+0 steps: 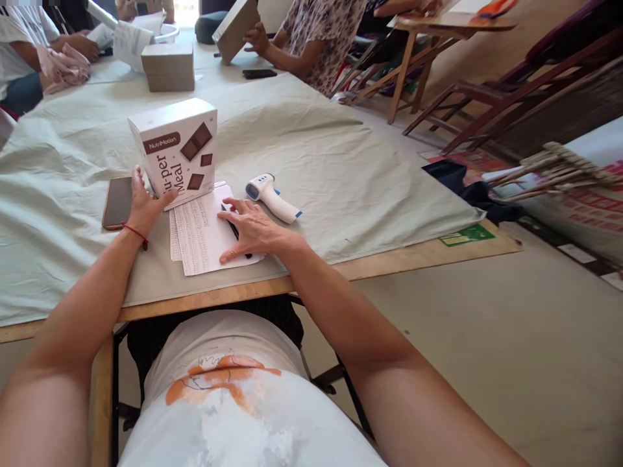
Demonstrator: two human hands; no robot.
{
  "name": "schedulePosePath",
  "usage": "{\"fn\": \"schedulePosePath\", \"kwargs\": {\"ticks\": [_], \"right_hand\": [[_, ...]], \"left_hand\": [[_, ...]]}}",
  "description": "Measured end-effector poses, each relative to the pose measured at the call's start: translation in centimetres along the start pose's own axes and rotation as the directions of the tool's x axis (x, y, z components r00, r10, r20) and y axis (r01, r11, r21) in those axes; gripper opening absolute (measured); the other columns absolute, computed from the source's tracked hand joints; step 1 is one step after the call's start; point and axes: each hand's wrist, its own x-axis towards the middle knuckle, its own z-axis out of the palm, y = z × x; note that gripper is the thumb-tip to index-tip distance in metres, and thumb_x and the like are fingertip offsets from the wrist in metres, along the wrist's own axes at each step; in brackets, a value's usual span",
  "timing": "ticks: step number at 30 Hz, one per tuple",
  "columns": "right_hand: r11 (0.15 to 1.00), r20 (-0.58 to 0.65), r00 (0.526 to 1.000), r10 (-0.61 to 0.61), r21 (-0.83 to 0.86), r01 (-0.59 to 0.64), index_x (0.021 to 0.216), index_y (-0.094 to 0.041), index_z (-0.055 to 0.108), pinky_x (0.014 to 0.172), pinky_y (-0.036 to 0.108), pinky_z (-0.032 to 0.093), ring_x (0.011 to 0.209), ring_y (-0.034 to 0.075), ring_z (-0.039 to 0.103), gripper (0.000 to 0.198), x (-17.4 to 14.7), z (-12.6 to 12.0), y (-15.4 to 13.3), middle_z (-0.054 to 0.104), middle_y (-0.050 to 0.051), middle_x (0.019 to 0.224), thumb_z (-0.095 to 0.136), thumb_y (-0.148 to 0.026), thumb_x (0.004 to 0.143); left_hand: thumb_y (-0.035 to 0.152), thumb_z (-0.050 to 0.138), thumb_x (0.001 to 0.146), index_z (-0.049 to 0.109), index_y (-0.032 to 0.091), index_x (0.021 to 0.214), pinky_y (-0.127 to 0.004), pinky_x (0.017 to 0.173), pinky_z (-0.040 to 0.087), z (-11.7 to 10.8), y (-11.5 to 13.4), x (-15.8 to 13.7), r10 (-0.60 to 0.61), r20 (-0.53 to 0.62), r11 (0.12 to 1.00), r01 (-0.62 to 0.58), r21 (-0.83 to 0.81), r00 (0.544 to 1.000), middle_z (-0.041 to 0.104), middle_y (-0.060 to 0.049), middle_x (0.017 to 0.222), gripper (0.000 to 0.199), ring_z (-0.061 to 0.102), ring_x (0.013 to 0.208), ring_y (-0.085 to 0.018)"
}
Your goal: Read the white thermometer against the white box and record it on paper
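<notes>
My left hand (145, 206) grips the lower left corner of a white NutriMotion box (168, 152); its thumb lies across the front and its fingers are on the side. The box stands upright on the cloth at the back edge of some printed papers (197, 241). Over those sheets my right hand (249, 228) rests with its fingers spread. Partly under that hand lies a black pen (230, 224). A white and blue infrared thermometer (275, 198) is just beyond my right fingers. Left of the box, a phone (117, 202) lies flat near my left hand.
A pale green cloth (331, 175) covers the wooden table (370, 264). Farther back are a brown box (168, 68) and a dark phone (259, 74). Other people sit there, one holding a carton (237, 31). A wooden chair (479, 97) and bundled sticks (549, 170) are at right.
</notes>
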Motion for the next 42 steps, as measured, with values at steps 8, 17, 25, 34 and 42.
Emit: {"fn": "schedulePosePath", "kwargs": {"ticks": [8, 17, 25, 34, 42], "right_hand": [[1.000, 0.018, 1.000, 0.021, 0.017, -0.021, 0.146, -0.021, 0.060, 0.122, 0.059, 0.034, 0.145, 0.045, 0.044, 0.110, -0.1, -0.2, -0.3, 0.038, 0.019, 0.166, 0.083, -0.084, 0.058], [0.982, -0.006, 1.000, 0.029, 0.188, -0.027, 0.144, -0.020, 0.064, 0.121, 0.061, 0.036, 0.144, 0.045, 0.044, 0.104, -0.3, -1.0, -0.7, 0.051, 0.020, 0.155, 0.091, -0.070, 0.057], [0.892, -0.191, 0.932, 0.309, 0.398, -0.214, 0.095, -0.022, 0.078, 0.108, 0.049, 0.049, 0.126, 0.030, 0.062, 0.021, -0.7, -2.6, 1.2, 0.068, 0.010, 0.136, 0.061, -0.024, 0.082], [0.653, -0.162, 0.633, 0.757, 0.162, -0.740, 0.126, -0.010, 0.064, 0.107, 0.054, 0.045, 0.126, 0.038, 0.059, 0.042, 0.1, -2.1, 2.9, 0.060, 0.025, 0.135, 0.064, -0.035, 0.092], [0.528, -0.496, 0.672, 0.549, 0.830, 0.181, 0.102, -0.025, 0.069, 0.069, 0.034, 0.052, 0.076, 0.018, 0.060, 0.047, 0.8, -3.2, 0.3, 0.062, 0.002, 0.085, 0.072, -0.066, 0.080]], "left_hand": [[0.052, 0.093, 0.068, 0.058, 0.023, 0.125, -0.046, 0.105, 0.059, 0.4, 3.2, -1.1, -0.034, 0.007, 0.991, 0.035, -0.129, 0.999, 0.068, -0.013, 0.134, 0.072, 0.065, 0.128, -0.033], [0.058, 0.093, 0.068, 0.070, 0.018, 0.115, -0.046, 0.095, 0.063, -1.0, 6.5, -3.1, -0.178, 0.371, 0.958, 0.247, -0.149, 0.912, 0.077, -0.013, 0.117, 0.066, 0.072, 0.115, -0.035], [0.061, 0.086, 0.074, 0.066, 0.020, 0.124, -0.050, 0.097, 0.058, -1.2, 6.6, -3.1, -0.169, 0.383, 0.985, 0.143, 0.097, 0.908, 0.076, -0.012, 0.123, 0.067, 0.071, 0.113, -0.035], [0.064, 0.083, 0.075, 0.064, 0.022, 0.123, -0.047, 0.096, 0.059, -1.3, 7.5, -3.2, -0.146, 0.420, 0.984, 0.087, 0.156, 0.896, 0.077, -0.011, 0.122, 0.067, 0.073, 0.110, -0.034], [0.054, 0.088, 0.072, 0.067, 0.023, 0.118, -0.048, 0.093, 0.059, -1.3, 7.1, -3.3, -0.143, 0.388, 0.989, 0.113, 0.101, 0.910, 0.078, -0.010, 0.116, 0.060, 0.074, 0.104, -0.033]]}}
